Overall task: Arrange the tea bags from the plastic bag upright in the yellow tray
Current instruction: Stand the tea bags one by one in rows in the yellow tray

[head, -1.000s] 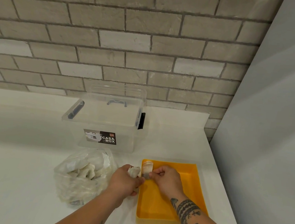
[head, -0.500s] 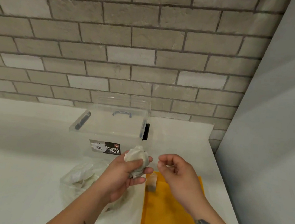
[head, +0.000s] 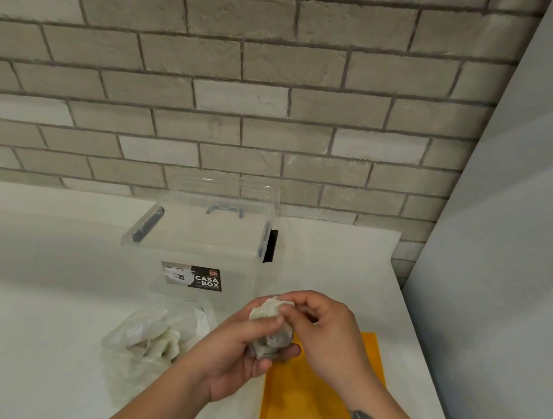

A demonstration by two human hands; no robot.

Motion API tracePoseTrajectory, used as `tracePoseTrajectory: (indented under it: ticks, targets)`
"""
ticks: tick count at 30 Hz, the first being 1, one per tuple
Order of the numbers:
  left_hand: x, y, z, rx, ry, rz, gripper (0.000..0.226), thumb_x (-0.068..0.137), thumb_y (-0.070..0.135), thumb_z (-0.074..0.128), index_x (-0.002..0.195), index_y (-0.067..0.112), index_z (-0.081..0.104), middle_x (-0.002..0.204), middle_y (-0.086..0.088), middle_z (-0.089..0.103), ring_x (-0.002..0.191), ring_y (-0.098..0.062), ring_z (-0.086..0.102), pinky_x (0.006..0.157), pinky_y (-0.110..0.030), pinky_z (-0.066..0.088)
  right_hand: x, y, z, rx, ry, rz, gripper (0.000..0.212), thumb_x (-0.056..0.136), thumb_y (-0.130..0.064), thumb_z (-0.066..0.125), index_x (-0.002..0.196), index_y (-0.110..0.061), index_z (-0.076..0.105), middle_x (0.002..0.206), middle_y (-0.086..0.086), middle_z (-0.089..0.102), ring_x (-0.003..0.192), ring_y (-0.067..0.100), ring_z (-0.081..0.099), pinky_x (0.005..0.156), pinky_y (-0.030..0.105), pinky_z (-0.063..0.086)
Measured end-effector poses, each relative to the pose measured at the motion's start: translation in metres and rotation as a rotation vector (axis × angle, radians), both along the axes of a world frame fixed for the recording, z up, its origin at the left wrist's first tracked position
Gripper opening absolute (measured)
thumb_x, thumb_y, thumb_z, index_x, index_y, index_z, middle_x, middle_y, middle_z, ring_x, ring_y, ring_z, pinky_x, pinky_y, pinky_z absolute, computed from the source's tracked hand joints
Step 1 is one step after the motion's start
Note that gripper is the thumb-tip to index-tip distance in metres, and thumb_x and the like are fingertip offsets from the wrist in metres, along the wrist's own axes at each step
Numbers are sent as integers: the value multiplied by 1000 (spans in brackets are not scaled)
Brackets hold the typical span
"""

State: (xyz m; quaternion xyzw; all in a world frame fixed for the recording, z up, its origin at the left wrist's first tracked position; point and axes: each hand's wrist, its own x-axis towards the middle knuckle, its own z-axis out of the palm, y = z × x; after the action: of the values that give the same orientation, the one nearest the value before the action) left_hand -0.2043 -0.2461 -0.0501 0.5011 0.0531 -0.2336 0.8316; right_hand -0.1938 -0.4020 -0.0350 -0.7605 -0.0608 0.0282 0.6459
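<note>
A small bunch of tea bags (head: pixel 269 332) is held in the left hand (head: pixel 234 352), closed around it above the near-left edge of the yellow tray (head: pixel 314 406). The right hand (head: pixel 319 331) is pinched on the top of the bunch, apparently to draw one bag free. The step is best done by gripping a single bag by its upper edge and peeling it away slowly, so that strings are not tangled and no second bag is dragged out. It should then be set down on its narrow edge against the tray wall. Whether any bag stands in the tray cannot be told, since the far end is hidden by the hands. The plastic bag (head: pixel 153 336) lies on the table (head: pixel 35 285), left of the tray.
</note>
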Motion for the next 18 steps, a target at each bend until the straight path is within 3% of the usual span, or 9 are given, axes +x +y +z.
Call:
tracePoseTrajectory:
  ticks: [7,12,18]
  targets:
    - [9,-8,-20,-154,181,58,47,82,20,75,128,14,65,105,-18,72,77,-31,74,39,-20,51,10,-9,-17,-8,10,-81,9,93,-22,70,94,-28,76,91,-10,76,85,10,73,75,29,59]
    - [15,-9,-28,-244,215,78,56,77,3,75,131,11,61,103,-23,71,73,-32,72,35,-22,48,10,-9,-22,46,14,-113,12,98,-17,62,93,-21,72,79,-15,73,72,-2,66,61,16,48]
    - [17,-11,-29,-285,258,215,39,77,3,63,114,16,60,111,-21,62,64,-28,66,35,-20,44,11,-12,-20,69,-10,-140,12,100,-17,58,94,-21,69,80,-10,73,69,1,65,59,17,49]
